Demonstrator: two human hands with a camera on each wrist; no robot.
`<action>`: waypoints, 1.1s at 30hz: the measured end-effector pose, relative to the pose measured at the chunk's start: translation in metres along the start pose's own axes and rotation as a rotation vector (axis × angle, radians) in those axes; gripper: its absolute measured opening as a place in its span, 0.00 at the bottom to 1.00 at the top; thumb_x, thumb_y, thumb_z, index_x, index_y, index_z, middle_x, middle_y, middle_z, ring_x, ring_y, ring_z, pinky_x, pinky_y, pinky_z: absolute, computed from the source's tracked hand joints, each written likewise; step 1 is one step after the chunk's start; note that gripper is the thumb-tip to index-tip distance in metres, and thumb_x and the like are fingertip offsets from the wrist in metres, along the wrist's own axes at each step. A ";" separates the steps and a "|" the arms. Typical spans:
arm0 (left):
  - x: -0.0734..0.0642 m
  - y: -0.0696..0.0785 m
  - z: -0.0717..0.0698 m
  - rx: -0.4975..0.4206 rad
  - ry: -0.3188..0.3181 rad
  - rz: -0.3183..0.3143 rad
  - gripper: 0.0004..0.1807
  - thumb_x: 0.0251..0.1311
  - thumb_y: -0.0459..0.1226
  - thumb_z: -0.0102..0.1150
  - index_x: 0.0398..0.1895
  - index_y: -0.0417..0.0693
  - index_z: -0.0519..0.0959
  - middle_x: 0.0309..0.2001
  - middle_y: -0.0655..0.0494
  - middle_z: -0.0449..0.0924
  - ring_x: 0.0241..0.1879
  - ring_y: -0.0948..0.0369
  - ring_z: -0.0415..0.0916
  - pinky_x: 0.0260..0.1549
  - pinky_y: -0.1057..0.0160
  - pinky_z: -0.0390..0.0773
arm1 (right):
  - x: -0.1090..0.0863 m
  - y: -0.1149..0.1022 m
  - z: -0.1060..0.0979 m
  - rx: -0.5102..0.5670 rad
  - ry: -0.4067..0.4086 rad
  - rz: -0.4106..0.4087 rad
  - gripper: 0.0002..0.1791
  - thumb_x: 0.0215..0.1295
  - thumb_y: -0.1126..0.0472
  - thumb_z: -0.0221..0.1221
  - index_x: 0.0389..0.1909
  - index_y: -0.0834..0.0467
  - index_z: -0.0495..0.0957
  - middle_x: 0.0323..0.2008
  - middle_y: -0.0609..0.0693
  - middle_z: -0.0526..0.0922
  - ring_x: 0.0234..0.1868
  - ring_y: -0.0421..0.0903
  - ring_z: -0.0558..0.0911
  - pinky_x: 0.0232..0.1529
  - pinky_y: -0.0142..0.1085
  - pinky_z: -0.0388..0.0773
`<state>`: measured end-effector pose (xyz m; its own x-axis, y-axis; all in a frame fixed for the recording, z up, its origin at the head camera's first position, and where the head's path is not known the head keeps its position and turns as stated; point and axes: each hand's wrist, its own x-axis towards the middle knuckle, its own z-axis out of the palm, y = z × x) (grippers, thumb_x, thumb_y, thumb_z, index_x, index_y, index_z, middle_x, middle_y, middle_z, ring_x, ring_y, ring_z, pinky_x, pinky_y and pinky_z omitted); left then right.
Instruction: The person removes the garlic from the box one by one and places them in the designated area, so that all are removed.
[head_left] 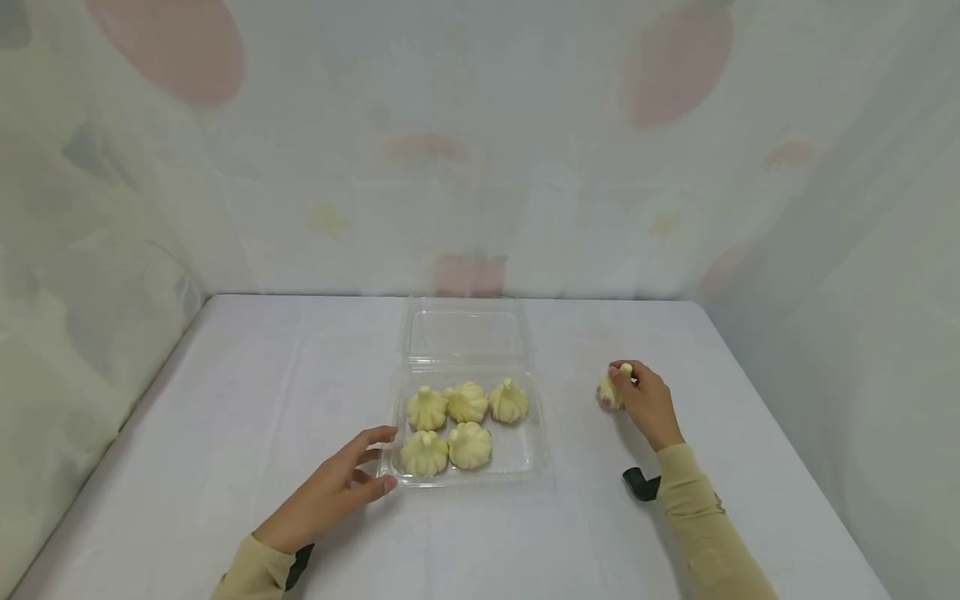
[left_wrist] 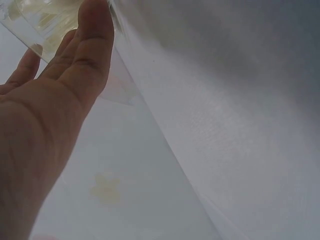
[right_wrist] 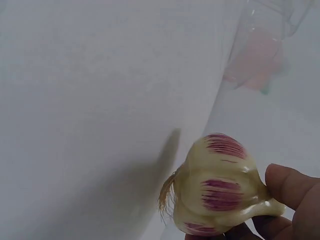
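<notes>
My right hand (head_left: 647, 404) pinches a garlic bulb (right_wrist: 215, 187) by its stem, right of the container. Purple streaks and a tuft of brown roots show on this bulb in the right wrist view. My left hand (head_left: 337, 483) is at the left edge of a clear plastic clamshell container (head_left: 517, 454), fingers spread and fingertips right at its rim. Inside the container sit several pale garlic bulbs (head_left: 467, 402), three along the back row and two in the front row at left and middle. The front right part of the tray shows bare plastic.
The container's clear lid (head_left: 465, 333) lies folded back toward the far table edge. White cloth covers the table (head_left: 300, 358). Pale patterned curtains (head_left: 540, 167) stand behind and on both sides. A black strap piece (head_left: 641, 483) hangs by the right wrist.
</notes>
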<state>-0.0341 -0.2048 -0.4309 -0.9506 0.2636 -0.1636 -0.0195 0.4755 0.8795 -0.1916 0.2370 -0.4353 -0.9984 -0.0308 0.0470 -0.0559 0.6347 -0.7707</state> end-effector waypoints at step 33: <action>-0.001 0.001 0.000 0.034 -0.009 0.011 0.35 0.72 0.51 0.59 0.77 0.57 0.59 0.72 0.46 0.64 0.64 0.45 0.71 0.49 0.50 0.78 | 0.001 0.012 0.000 -0.055 -0.048 0.025 0.33 0.78 0.43 0.52 0.67 0.67 0.69 0.61 0.67 0.75 0.49 0.57 0.81 0.41 0.39 0.78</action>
<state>-0.0335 -0.2044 -0.4300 -0.9479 0.2767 -0.1579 0.0021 0.5011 0.8654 -0.1933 0.2444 -0.4446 -0.9987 -0.0507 -0.0037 -0.0316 0.6769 -0.7354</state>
